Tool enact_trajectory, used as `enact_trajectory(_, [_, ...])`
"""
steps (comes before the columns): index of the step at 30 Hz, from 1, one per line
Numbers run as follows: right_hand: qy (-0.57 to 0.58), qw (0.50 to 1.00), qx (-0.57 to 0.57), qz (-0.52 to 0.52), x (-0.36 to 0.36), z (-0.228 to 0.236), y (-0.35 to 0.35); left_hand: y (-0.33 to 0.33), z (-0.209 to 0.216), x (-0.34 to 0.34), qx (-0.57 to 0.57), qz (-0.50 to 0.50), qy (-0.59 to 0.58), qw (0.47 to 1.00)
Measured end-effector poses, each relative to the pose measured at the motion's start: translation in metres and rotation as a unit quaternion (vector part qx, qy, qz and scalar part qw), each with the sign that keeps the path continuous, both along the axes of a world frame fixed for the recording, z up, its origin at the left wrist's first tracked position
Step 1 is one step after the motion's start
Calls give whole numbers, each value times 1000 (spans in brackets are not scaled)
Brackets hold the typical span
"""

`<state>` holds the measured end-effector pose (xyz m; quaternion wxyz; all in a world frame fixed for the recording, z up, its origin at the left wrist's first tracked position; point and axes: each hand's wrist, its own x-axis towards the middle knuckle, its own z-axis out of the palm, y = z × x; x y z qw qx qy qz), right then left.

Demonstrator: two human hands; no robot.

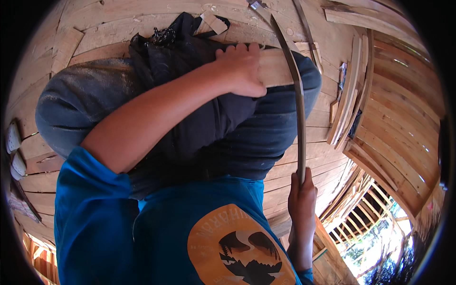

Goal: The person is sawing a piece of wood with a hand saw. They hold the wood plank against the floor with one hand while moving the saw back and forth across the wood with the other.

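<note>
My left hand (242,69) grips a pale flat piece of wood (277,68), with fingers over its far edge and the thumb at the near side. The wood lies across my right thigh, in dark trousers, over a bunched dark cloth (161,61). In my right hand (303,194), low at the right, is the handle end of a long, narrow, slightly curved machete (297,90). Its blade points away from me and passes in front of the wood's right end. Whether blade and wood touch, I cannot tell.
I sit cross-legged on a plank floor (280,185) with shavings. Beyond the machete's tip lie a metal-ended tool (256,7) and a long thin dark strip (308,28). Boards (349,95) stand along the right, beside a plank wall (399,104). White footwear (14,137) sits far left.
</note>
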<state>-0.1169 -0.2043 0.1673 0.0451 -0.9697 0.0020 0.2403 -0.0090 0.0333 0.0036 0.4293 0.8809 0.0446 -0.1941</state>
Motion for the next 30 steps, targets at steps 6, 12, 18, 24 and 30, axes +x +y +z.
enact_trajectory(6, [21,1000,-5,-20,-40,31,-15,3,-9,8,1,-15,25,1000])
enact_trajectory(12, [29,1000,-3,-3,10,-6,-3,10,-8,5,-12,4,28,1000])
enact_trajectory(18, [49,997,-21,-49,-35,43,-11,1,-5,6,15,-13,12,1000])
enact_trajectory(24, [35,999,3,-12,2,3,-6,6,-11,8,16,23,15,1000])
enact_trajectory(30, [33,999,-10,-33,-32,43,-14,-2,-1,7,10,0,31,999])
